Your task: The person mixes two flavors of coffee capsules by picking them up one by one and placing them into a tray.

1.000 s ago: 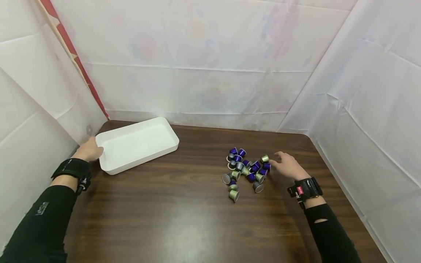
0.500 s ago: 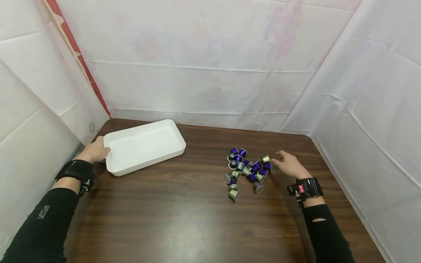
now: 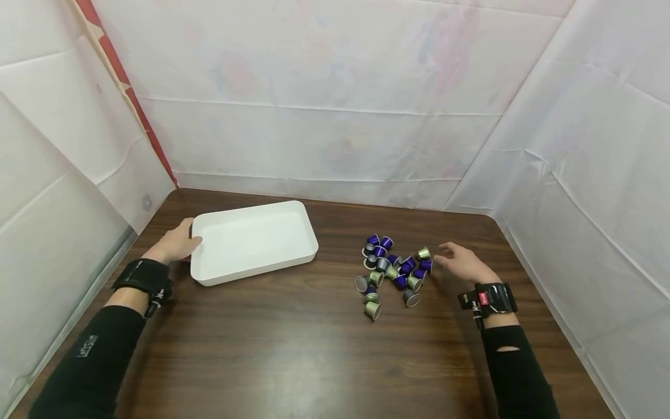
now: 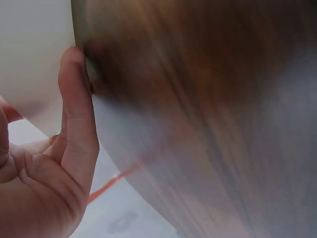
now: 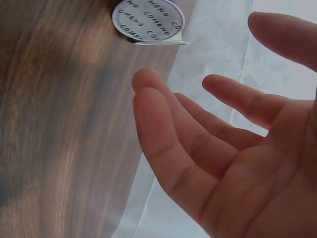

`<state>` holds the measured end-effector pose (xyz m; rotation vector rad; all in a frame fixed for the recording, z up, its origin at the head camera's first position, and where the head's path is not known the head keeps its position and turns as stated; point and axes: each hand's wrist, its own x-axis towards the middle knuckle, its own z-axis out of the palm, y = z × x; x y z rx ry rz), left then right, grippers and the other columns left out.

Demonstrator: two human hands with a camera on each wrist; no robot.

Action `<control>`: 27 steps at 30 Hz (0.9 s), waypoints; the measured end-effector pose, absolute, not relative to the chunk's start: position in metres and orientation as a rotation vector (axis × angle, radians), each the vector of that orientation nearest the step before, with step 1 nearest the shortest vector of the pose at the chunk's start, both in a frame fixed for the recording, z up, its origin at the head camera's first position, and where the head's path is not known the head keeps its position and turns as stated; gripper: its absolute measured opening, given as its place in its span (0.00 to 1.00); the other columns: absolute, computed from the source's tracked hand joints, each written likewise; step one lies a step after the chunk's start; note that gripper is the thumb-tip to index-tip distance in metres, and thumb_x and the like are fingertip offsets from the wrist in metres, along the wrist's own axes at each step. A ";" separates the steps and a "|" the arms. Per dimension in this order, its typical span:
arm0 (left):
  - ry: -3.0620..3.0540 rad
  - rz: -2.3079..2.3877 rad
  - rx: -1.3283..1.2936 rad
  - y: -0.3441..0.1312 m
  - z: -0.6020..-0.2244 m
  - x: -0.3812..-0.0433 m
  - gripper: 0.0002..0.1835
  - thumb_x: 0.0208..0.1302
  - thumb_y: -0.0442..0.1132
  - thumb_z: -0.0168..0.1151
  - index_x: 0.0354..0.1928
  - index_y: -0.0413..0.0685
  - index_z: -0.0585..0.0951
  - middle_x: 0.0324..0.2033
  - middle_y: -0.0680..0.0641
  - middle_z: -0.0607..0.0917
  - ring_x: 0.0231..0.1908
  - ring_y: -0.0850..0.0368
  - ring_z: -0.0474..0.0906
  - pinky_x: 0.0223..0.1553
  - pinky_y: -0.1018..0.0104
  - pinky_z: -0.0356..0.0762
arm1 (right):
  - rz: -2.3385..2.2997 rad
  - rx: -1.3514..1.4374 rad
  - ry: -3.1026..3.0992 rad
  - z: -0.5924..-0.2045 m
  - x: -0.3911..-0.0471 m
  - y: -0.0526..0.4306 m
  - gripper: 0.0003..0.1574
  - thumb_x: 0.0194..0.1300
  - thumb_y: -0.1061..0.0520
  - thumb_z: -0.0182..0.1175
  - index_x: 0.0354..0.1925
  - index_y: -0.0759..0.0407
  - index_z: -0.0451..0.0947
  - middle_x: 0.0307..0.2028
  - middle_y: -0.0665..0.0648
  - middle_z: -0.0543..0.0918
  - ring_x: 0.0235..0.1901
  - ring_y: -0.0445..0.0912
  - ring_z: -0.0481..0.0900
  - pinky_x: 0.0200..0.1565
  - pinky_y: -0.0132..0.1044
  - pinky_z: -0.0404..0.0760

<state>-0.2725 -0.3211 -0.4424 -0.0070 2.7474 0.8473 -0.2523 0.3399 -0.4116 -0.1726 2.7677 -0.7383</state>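
My left hand grips the left end of a shallow white rectangular tray, its thumb over the rim. In the left wrist view a finger lies along the outer side of the tray. Off to the right, my right hand holds nothing, with relaxed fingers beside a loose group of coffee capsules. Purple capsules, green capsules and grey capsules make up that group. The right wrist view shows the printed lid of a capsule just beyond the fingertips.
Everything lies on a dark brown wooden table. White sheeting hangs behind it and along both sides, close to the table edges. A red-striped strip runs down the back left corner.
My left hand has slid the tray to the right and slightly nearer, toward the capsules. My right hand and the capsules have stayed almost where they were.
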 end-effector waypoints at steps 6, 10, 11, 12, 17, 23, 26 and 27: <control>2.719 0.892 0.047 -0.306 -0.442 -0.272 0.39 0.72 0.45 0.44 0.69 0.28 0.39 0.60 0.19 0.59 0.50 0.32 0.71 0.51 0.36 0.64 | -0.820 -0.167 2.727 -0.411 -0.254 0.339 0.38 0.71 0.44 0.49 0.67 0.68 0.55 0.60 0.74 0.67 0.49 0.61 0.77 0.48 0.55 0.74; 2.689 0.937 0.079 -0.299 -0.442 -0.270 0.39 0.72 0.46 0.45 0.70 0.30 0.40 0.57 0.22 0.64 0.47 0.35 0.72 0.49 0.37 0.66 | -0.852 -0.139 2.704 -0.413 -0.253 0.338 0.39 0.72 0.44 0.49 0.68 0.67 0.54 0.61 0.74 0.66 0.49 0.61 0.76 0.49 0.54 0.73; 2.684 0.943 0.083 -0.298 -0.442 -0.269 0.39 0.72 0.46 0.45 0.70 0.31 0.40 0.56 0.22 0.64 0.47 0.35 0.72 0.49 0.37 0.66 | -0.857 -0.133 2.701 -0.413 -0.253 0.338 0.39 0.72 0.44 0.49 0.68 0.67 0.53 0.61 0.74 0.65 0.50 0.62 0.76 0.49 0.54 0.73; 2.678 0.954 0.083 -0.297 -0.442 -0.268 0.38 0.72 0.46 0.45 0.70 0.31 0.40 0.57 0.22 0.64 0.49 0.33 0.71 0.49 0.36 0.65 | -0.861 -0.126 2.699 -0.413 -0.252 0.337 0.39 0.72 0.44 0.49 0.69 0.67 0.53 0.61 0.74 0.65 0.50 0.62 0.76 0.49 0.54 0.73; 2.666 0.988 0.094 -0.293 -0.441 -0.263 0.38 0.72 0.45 0.45 0.71 0.33 0.40 0.60 0.22 0.60 0.52 0.31 0.67 0.49 0.35 0.66 | -0.891 -0.105 2.686 -0.414 -0.253 0.333 0.41 0.71 0.41 0.49 0.69 0.66 0.53 0.61 0.74 0.65 0.49 0.62 0.76 0.48 0.53 0.74; 2.652 1.045 0.149 -0.286 -0.441 -0.255 0.37 0.73 0.44 0.46 0.72 0.35 0.42 0.51 0.25 0.69 0.42 0.41 0.76 0.39 0.50 0.75 | -0.862 -0.078 2.697 -0.415 -0.251 0.330 0.43 0.70 0.40 0.50 0.69 0.66 0.52 0.61 0.73 0.66 0.49 0.62 0.77 0.48 0.54 0.74; 2.643 1.045 0.163 -0.281 -0.439 -0.248 0.37 0.72 0.44 0.47 0.71 0.35 0.42 0.48 0.27 0.70 0.40 0.43 0.77 0.38 0.53 0.77 | -0.840 -0.069 2.715 -0.415 -0.249 0.327 0.42 0.70 0.41 0.50 0.69 0.66 0.53 0.61 0.73 0.66 0.51 0.63 0.75 0.49 0.56 0.72; 2.643 1.036 0.169 -0.280 -0.438 -0.247 0.37 0.72 0.44 0.48 0.71 0.34 0.43 0.48 0.27 0.70 0.39 0.43 0.77 0.37 0.53 0.77 | -0.828 -0.069 2.721 -0.414 -0.247 0.326 0.41 0.70 0.42 0.50 0.69 0.66 0.53 0.61 0.73 0.66 0.53 0.64 0.73 0.50 0.56 0.72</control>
